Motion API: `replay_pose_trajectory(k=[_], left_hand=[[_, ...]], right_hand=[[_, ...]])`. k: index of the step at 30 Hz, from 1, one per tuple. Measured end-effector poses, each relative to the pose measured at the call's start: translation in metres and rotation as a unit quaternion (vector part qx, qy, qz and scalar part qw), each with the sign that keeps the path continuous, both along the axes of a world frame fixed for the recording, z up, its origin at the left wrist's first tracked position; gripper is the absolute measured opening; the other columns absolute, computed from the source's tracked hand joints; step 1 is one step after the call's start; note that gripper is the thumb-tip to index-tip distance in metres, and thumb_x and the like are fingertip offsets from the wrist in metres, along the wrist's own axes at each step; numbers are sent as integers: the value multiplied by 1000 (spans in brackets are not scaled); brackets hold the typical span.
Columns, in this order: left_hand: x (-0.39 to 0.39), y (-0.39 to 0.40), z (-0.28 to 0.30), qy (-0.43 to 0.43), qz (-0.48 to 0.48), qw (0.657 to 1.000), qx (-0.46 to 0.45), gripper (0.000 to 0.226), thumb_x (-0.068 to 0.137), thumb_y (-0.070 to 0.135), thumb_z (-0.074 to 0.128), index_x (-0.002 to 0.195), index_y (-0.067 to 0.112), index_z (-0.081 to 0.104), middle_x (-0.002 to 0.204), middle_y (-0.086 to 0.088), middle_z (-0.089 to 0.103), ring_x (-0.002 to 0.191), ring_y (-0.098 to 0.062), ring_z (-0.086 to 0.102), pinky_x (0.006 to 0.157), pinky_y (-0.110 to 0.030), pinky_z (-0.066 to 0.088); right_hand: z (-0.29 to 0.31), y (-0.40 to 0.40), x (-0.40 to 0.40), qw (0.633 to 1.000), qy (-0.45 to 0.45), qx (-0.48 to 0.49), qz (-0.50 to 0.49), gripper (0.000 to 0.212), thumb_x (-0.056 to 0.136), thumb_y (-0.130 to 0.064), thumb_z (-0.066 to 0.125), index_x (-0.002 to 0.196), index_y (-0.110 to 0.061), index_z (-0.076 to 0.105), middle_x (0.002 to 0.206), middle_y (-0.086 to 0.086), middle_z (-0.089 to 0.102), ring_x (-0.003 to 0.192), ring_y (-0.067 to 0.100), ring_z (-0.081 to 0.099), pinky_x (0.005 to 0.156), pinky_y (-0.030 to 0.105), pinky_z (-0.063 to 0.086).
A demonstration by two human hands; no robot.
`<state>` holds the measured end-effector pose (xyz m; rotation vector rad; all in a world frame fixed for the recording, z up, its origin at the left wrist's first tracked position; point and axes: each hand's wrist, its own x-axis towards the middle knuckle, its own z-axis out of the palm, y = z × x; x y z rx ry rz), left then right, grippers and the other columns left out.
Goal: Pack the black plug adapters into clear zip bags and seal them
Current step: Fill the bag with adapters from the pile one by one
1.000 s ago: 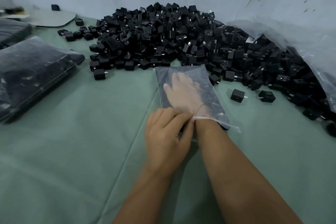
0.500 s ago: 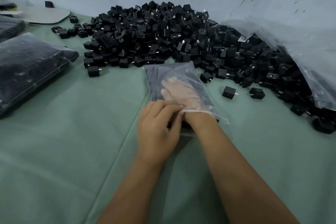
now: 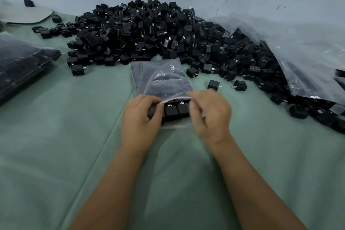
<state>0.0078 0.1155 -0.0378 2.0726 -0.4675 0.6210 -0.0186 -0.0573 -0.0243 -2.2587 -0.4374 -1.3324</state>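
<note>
My left hand (image 3: 141, 115) curls around the near-left corner of the clear zip bag (image 3: 164, 82), fingers bent over the open mouth edge and gripping it against a block of black plug adapters (image 3: 176, 110) sitting right at the opening. My right hand (image 3: 209, 114) pinches the upper lip of the bag at the right side, thumb and forefinger together on the plastic; it's motion-blurred, so the exact contact is probably a pinch but hard to confirm. The adapters lie between my two hands, half in the mouth. The bag stretches away from my fingers on the green cloth (image 3: 56, 136), mostly flat and unfilled at its far end. Just past it, the big pile of loose adapters (image 3: 149, 30). Two strays (image 3: 213, 85) lie beyond my right fingers. Large plastic sack (image 3: 298, 52) far right, filled bags (image 3: 22, 63) far left.
</note>
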Motion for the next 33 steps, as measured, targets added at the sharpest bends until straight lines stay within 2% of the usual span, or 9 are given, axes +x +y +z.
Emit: replay_pose_trajectory(k=[4,7,10,13,20,24,26,28,33], left_hand=[[3,-3,-1,43,-15,992,118,13,86,21,59,85,15,71,80,1,63,79,-24,56,75,-37,44],[4,-5,1,46,-16,989,141,20,83,24,54,83,13,70,77,-2,62,75,-26,56,72,-40,45],[4,-5,1,43,-14,990,136,20,83,24,53,83,15,70,76,0,61,74,-25,54,71,-38,44],[5,-5,0,43,-7,991,130,19,83,23,52,81,15,69,74,2,60,73,-23,53,70,-37,43],[5,-6,0,45,2,989,143,21,83,24,51,83,15,69,76,1,61,74,-26,54,71,-35,40],[4,-5,1,48,-4,989,138,21,84,24,51,84,15,70,77,3,59,75,-25,54,72,-35,40],[4,-5,1,45,-6,990,135,21,84,24,51,83,15,70,76,4,58,74,-24,53,72,-35,40],[4,-4,1,47,-11,991,127,21,84,24,51,84,15,70,76,7,56,75,-24,53,73,-35,41],[5,-3,0,44,-25,993,111,20,84,24,53,83,16,71,73,16,46,74,-20,51,72,-32,38]], right_hand=[[4,-32,31,949,113,249,-156,34,92,-15,43,119,-18,63,110,-9,56,108,15,52,88,28,43],[-7,-59,52,889,323,252,-202,56,93,-18,46,145,-38,36,153,-1,28,140,21,20,113,35,23],[-21,-66,58,853,448,142,-225,57,93,-30,48,146,-42,31,157,0,23,143,24,17,114,41,15],[-26,-63,59,885,377,129,-243,40,87,-31,62,126,-36,53,121,-1,53,122,25,41,99,34,29],[-25,-55,40,879,314,302,-193,25,90,-44,54,76,-24,58,72,-13,56,72,9,53,60,25,37],[-24,-57,35,872,334,233,-273,46,92,-53,48,57,-23,51,86,4,55,93,20,43,79,33,39],[-24,-57,33,871,332,224,-286,38,94,-49,46,76,-20,63,95,5,59,100,22,44,85,35,38],[-24,-56,30,872,301,284,-261,31,96,-40,45,96,-16,66,100,2,61,103,23,49,88,37,41],[-25,-57,8,843,280,416,-195,29,86,-11,44,75,-31,63,89,-2,63,87,20,53,75,32,43]])
